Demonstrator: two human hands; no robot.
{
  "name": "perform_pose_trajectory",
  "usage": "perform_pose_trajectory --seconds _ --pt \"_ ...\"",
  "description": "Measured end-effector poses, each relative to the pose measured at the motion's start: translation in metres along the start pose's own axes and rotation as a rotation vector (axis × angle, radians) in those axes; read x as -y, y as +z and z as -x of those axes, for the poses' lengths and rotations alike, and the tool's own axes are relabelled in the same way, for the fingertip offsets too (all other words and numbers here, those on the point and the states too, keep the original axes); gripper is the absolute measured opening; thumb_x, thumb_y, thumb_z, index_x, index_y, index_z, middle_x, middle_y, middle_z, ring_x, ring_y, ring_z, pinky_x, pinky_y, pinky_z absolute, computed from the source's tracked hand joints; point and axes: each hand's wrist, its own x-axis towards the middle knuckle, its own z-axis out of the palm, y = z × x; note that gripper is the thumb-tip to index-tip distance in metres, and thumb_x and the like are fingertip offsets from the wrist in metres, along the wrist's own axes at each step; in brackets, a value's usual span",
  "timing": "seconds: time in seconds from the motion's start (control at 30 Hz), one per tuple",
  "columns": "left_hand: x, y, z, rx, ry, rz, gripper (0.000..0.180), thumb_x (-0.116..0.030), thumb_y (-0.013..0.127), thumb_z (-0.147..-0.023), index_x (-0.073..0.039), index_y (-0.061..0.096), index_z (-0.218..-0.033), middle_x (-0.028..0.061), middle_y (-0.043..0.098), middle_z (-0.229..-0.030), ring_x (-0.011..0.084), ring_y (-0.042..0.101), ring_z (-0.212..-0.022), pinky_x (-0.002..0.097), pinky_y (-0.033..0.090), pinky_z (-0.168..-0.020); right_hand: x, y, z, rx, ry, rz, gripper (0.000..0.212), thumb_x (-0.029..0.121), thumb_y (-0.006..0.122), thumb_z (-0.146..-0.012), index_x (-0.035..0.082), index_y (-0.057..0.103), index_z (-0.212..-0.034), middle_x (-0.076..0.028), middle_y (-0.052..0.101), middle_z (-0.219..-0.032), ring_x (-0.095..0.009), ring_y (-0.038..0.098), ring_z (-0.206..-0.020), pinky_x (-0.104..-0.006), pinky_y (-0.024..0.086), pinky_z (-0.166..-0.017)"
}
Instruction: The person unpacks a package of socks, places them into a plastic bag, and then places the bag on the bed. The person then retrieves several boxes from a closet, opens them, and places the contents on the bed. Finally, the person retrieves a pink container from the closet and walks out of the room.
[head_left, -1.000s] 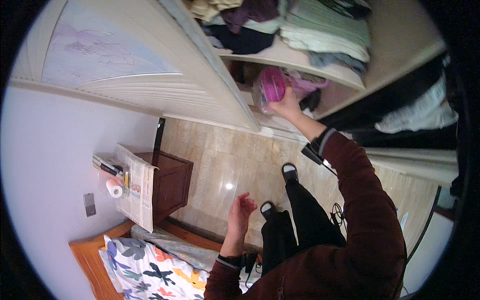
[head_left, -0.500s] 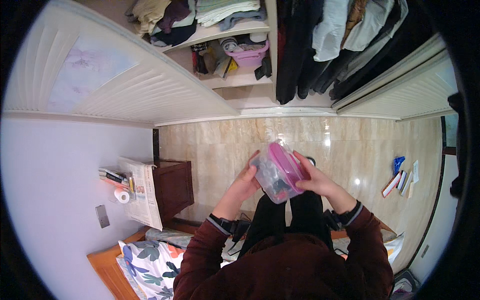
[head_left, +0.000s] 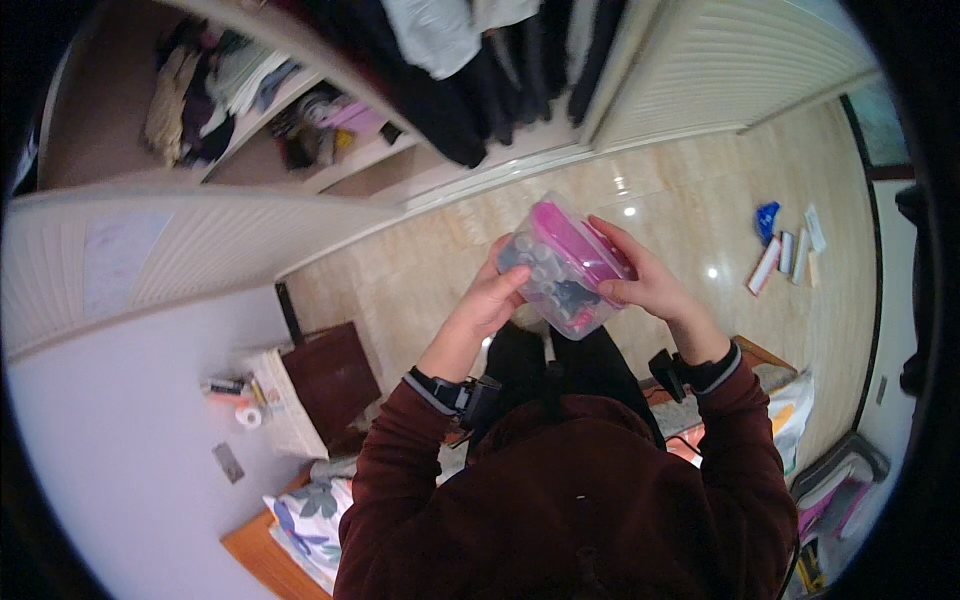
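Observation:
A clear plastic box (head_left: 556, 282) with a pink lid (head_left: 578, 243) is held tilted in front of me, above my knees. Small pale, dark and red items show through its wall, too blurred to name. My left hand (head_left: 496, 291) grips the box's left side, thumb over the near wall. On the lid side, my right hand (head_left: 650, 278) clasps the box with its fingers along the pink edge and its thumb on the near side. Both hands are closed around the box.
An open wardrobe with hanging clothes (head_left: 470, 80) and shelves of folded clothes (head_left: 200, 110) stands ahead. A brown cabinet (head_left: 335, 375) is at left, a bed (head_left: 300, 530) behind me. Several narrow boxes (head_left: 765, 265) and a blue bag (head_left: 767, 220) lie on the tiled floor at right.
My view has swung toward the right, so the wardrobe now sits further left and slanted. The box stays between both hands, turned slightly, with more of its contents showing.

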Motion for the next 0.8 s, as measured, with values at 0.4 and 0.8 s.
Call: perform_pose_trajectory --seconds 0.4,0.8 --pt "-0.012 0.096 -0.087 0.357 -0.119 -0.039 0.065 -0.02 0.064 -0.077 -0.017 0.024 -0.128 0.0067 0.041 -0.118 0.0234 0.044 -0.108 0.0438 0.043 -0.083 0.054 -0.065 0.054 -0.311 -0.106 0.111 0.079 0.022 0.065 -0.07 0.004 0.023 -0.134 -0.012 0.04 -0.124 -0.021 0.043 -0.11 -0.0304 0.037 -0.089" --pt "-0.046 0.105 -0.081 0.522 -0.119 0.017 0.065 -0.021 0.06 -0.081 -0.021 0.021 -0.132 0.0029 0.038 -0.123 0.02 0.041 -0.113 0.0437 0.037 -0.091 0.088 -0.028 0.058 -0.468 -0.174 0.238 0.08 0.022 0.063 -0.066 0.001 0.024 -0.133 -0.013 0.037 -0.128 -0.021 0.04 -0.115 -0.0309 0.029 -0.096"
